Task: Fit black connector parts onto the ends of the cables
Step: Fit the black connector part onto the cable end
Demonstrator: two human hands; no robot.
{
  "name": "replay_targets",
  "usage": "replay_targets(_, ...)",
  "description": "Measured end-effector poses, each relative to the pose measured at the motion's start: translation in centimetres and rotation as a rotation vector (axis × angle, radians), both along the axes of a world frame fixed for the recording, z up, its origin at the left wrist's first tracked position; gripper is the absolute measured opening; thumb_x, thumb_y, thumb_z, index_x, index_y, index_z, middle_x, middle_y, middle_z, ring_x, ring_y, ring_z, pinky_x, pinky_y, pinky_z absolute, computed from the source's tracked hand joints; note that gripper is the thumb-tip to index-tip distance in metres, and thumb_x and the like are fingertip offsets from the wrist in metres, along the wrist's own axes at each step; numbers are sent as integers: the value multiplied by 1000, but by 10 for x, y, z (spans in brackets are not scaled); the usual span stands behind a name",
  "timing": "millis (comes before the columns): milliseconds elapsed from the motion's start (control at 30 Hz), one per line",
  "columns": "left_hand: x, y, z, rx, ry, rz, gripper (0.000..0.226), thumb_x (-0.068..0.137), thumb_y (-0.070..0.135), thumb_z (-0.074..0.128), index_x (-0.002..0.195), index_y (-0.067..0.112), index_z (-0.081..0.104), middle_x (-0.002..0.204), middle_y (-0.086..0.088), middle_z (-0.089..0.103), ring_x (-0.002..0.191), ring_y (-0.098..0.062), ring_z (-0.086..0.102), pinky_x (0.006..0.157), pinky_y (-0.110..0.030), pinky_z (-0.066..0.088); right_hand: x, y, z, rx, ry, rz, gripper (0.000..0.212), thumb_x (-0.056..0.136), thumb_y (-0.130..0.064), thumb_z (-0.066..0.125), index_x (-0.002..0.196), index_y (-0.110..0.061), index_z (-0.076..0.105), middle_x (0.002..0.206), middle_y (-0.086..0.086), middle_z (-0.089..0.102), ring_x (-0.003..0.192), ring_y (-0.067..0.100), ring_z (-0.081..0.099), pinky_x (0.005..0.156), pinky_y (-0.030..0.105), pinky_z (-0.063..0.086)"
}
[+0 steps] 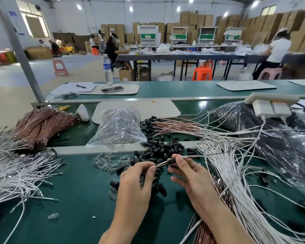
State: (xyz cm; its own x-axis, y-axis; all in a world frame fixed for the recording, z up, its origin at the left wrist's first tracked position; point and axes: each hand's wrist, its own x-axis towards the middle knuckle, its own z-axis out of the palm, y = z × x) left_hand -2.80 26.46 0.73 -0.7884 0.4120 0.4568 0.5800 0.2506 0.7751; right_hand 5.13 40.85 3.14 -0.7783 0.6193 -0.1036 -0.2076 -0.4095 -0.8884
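My right hand pinches a black connector on the cable running off to 3 o'clock, left hand pinches its metal tip at 9; best I keep them coaxial, pull straight, no kinking; spares pile at 12.

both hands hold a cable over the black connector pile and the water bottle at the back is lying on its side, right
No: the head view shows the water bottle standing upright. The left hand and right hand do hold a cable over the black connector pile.
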Motion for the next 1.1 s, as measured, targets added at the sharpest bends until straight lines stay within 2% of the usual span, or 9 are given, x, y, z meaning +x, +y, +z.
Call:
replay_targets(133,2,0,1,23,-12,7,22,93,63,44,96,49,60,97,29,63,102,-2,54,83,-25,43,1,-1,1,18,0,6,25,78,-32,74,96,-17,82,98,12,76,81,19,76,59,23,58)
replay_targets(233,2,1,1,36,-18,-1,13,95,55,50,92,47,59,89,22,65,93,-7,59,80,-31,47,1,-1,2,32,3,2,30,74,-36,76,96,-17,82,96,12,76,80,19,75,59,23,57)
replay_targets(433,1,1,-1,47,-22,-33,19,97,53,46,88,41,57,79,16,63,78,-13,59,70,-33,44,1,-3,2,99,-16,2,36,70,-44,78,95,-19,82,87,8,76,80,19,75,60,22,57)
replay_targets(800,0,1,1,93,-52,-59,26,97,53,45,83,33,54,62,5,55,50,-9,42,50,-23,31,1,-3,1,153,-46,12,39,63,-49,80,93,-24,83,87,4,78,78,16,75,59,22,56)
replay_targets(1100,1,1,3,52,-36,-39,28,99,57,39,84,38,53,60,10,55,46,-6,40,47,-15,28,1,-2,0,169,-53,24,40,65,-50,80,93,-22,82,87,3,77,77,16,75,60,22,56)
